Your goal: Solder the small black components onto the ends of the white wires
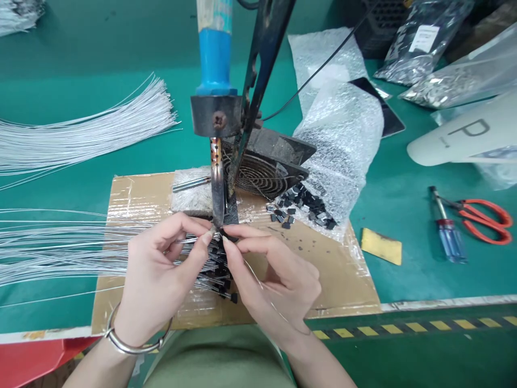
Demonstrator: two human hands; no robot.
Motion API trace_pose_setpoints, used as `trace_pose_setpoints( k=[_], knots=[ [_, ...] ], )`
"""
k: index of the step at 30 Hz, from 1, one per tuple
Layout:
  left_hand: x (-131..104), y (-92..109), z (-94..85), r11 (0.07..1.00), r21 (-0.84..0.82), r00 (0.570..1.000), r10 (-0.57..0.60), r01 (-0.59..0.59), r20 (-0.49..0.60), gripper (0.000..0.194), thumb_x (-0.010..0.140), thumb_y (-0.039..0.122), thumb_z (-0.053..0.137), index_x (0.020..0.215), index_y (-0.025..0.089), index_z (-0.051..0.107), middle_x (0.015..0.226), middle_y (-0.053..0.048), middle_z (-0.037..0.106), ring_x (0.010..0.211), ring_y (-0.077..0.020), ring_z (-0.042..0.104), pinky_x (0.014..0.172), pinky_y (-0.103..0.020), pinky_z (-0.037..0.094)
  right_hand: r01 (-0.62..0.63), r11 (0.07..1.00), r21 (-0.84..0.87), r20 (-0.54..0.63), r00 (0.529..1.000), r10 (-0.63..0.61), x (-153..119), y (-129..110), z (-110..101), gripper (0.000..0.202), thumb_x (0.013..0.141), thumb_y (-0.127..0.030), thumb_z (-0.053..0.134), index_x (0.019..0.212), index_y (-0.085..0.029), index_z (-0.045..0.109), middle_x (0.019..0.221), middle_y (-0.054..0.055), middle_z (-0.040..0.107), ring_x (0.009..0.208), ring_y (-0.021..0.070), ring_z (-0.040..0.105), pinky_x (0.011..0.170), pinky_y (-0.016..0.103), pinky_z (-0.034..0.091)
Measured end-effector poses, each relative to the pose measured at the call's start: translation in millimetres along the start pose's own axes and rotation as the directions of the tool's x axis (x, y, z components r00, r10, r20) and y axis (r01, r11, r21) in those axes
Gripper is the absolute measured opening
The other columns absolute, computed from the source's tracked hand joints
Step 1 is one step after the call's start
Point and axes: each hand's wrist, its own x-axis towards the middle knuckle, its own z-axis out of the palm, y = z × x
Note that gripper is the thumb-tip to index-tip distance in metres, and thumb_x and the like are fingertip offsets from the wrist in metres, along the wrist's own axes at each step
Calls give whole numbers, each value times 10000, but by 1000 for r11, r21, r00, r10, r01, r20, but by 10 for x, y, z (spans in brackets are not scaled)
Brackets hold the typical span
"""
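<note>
Bare hands. Nearest: metal bangle (133,350) on left wrist, person's green clothing (218,358) at the bottom edge. Left hand (161,275): thumb and index pinched together on a small workpiece (217,233), which sits right at the fingertips, just below the iron's tip; fingers hide most of it, can't tell its shape or whether the tip touches it. Right hand (278,269): thumb and index closed on a thin silvery wire (262,287), tail running back across the palm to the wrist; its front end is at the fingertips facing the left's, contact with workpiece too small to call. Under and beside the hands: white wires (60,248) from the left, black end pieces (224,272) bunched between the hands over a cardboard sheet (331,283). Soldering iron (215,59), blue handle, clamped on a black bracket arm (269,37), points down between the hands. Right of the cardboard: yellow sponge (381,246), blue-handled screwdriver (450,240), red-handled scissors (472,213). Beyond the hands: loose black pieces (307,205) by bubble wrap (343,145), and a grilled fan (262,175) behind the iron. Farther: second white wire bundle (92,132) left, labelled plastic bag (424,40) far right.
</note>
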Motion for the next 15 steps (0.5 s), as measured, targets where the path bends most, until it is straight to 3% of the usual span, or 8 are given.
trace_pose_setpoints(
  k=[13, 15],
  knots=[
    [38, 8, 14, 1000, -28, 1000, 0, 1, 20, 93, 861, 184, 764, 777, 222, 750, 832, 4, 770, 740, -117, 705, 653, -187, 532, -25, 999, 26, 4, 1000, 25, -27, 27, -15, 174, 898, -42, 736, 895, -216, 732, 993, 60, 857, 873, 182, 834, 822, 295, 683],
    [30, -6, 5, 1000, -9, 1000, -4, 4, 30, 82, 862, 202, 761, 781, 216, 748, 829, -9, 771, 714, -129, 696, 608, -199, 515, -62, 998, 32, 12, 998, 61, -38, 31, -20, 159, 903, -59, 738, 879, -217, 727, 994, 62, 859, 873, 190, 836, 807, 302, 682]
  ],
)
